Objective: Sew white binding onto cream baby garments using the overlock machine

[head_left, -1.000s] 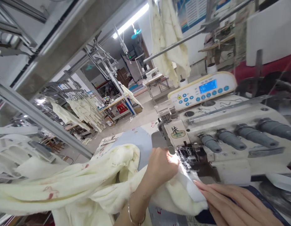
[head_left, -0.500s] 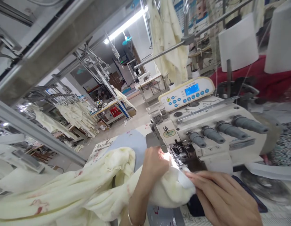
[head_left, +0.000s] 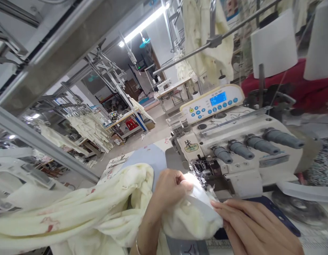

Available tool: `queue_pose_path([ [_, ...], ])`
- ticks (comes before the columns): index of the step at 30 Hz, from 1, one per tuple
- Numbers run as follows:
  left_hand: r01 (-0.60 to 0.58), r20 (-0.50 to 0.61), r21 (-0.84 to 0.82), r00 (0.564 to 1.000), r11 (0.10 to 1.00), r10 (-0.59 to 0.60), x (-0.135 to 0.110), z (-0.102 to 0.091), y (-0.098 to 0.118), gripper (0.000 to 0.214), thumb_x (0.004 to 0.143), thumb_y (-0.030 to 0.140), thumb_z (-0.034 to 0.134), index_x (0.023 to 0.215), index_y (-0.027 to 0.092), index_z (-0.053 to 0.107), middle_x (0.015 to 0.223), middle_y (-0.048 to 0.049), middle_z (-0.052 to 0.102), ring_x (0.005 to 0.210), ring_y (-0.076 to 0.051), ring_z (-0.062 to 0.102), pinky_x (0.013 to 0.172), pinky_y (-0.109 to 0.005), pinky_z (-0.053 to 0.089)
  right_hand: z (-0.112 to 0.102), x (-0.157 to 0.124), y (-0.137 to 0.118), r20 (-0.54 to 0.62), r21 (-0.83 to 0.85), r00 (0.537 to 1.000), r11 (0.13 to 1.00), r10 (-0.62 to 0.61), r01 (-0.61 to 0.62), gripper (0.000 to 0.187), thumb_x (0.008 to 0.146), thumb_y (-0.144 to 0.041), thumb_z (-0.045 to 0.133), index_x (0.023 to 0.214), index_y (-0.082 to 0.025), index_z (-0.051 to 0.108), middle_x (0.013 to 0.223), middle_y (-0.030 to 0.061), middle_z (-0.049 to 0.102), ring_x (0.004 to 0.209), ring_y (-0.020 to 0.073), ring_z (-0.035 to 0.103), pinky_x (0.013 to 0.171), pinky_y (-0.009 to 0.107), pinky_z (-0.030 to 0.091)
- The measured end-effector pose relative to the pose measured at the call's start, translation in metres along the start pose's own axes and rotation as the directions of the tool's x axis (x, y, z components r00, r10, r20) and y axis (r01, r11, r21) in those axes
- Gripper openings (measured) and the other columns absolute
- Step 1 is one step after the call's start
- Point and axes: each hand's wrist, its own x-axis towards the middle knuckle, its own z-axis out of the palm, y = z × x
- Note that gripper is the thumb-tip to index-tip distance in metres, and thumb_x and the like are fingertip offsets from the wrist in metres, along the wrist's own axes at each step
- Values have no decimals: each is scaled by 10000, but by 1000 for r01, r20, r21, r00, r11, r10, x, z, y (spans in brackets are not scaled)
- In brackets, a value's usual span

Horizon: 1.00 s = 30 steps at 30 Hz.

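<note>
Two hands (head_left: 170, 187) touch one garment (head_left: 191, 221) (at one machine (head_left: 240, 152)).

Left hand (head_left: 171, 187) drawn back from overlock machine (head_left: 246, 150), toward tabletop's (head_left: 146, 156) near edge; more white strip (head_left: 204, 202) exposed.

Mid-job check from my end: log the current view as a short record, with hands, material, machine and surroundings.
Left hand: curled at the pale yellow cloth, close to the lit stitching area; grip unclear
Right hand: fingertips touching the white strip on the cloth; thumb hidden
Cloth: bunched, with red printed motifs, trailing to the picture's left
Machine: white sewing machine, four grey knobs on its front
Control panel: blue display lit
Background: hanging pale garments, white thread cone
</note>
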Motion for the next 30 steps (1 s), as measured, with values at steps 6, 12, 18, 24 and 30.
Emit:
queue_pose_path([
  [6,38,-101,79,994,996,-30,32,8,11,291,594,174,588,462,185,329,499,46,275,543,-101,256,491,-260,190,3,12,8,-25,-42,999,999,21,-22,179,869,-20,539,980,-113,644,948,62,686,889,219,606,800,393,448],
  [12,9,-100,92,995,996,0,38,10,11,351,625,206,605,510,196,273,536,50,229,543,-94,231,488,-252,179,6,9,2,-35,-105,998,993,48,-51,190,847,-28,593,1023,-87,629,971,77,682,914,221,602,832,394,449],
  [18,-98,7,15,995,995,98,36,5,-1,379,697,232,570,545,195,224,541,59,174,512,-68,176,471,-241,128,13,-10,3,-5,-41,1000,999,19,-19,233,870,-39,532,1085,-58,619,1094,120,649,1017,240,586,888,390,477],
  [24,-282,177,-167,934,945,310,39,-17,-20,437,789,557,561,636,168,432,586,37,404,546,-85,363,495,-215,280,17,-9,24,-52,164,997,984,-55,63,244,860,-7,491,978,-136,662,952,71,656,875,146,583,774,279,512],
  [30,-446,231,-180,847,877,478,21,-38,-30,448,771,508,669,1014,149,560,999,-91,613,907,-202,566,842,-337,469,22,-1,33,-54,180,995,979,-85,93,210,886,-52,493,978,-135,663,955,60,657,893,148,566,823,296,484],
])
